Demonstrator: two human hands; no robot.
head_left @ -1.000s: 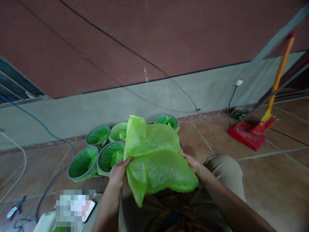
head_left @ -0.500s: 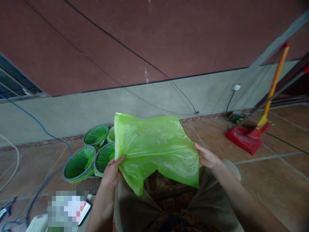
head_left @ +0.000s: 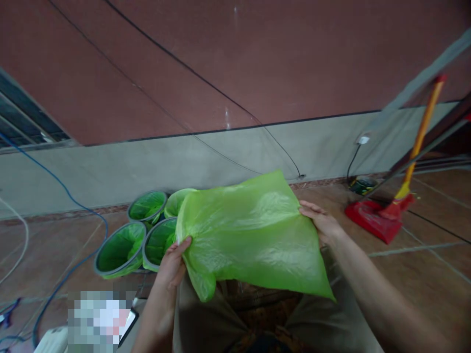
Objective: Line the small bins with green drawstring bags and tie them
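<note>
A green plastic bag (head_left: 250, 235) is spread out above my lap between both hands. My left hand (head_left: 172, 260) pinches its left edge, thumb on top. At the opposite edge, my right hand (head_left: 320, 218) grips the bag with thumb and fingers, and creases run across the plastic between the two grips. Several round bins with green liners stand on the floor beyond my left hand; the nearest ones are a large bin (head_left: 102, 265) and a smaller one (head_left: 147, 260). The bag partly covers the bin farthest right.
A red dustpan (head_left: 371, 220) and a broom with a yellow handle (head_left: 423, 132) are at the right. A blue hose (head_left: 69, 196) trails along the left floor. A phone (head_left: 129, 326) lies at lower left. A dark can (head_left: 362, 185) sits by the wall.
My right hand has moved up and to the right, drawing the bag out wider and flatter. The left hand keeps its hold in nearly the same place.
</note>
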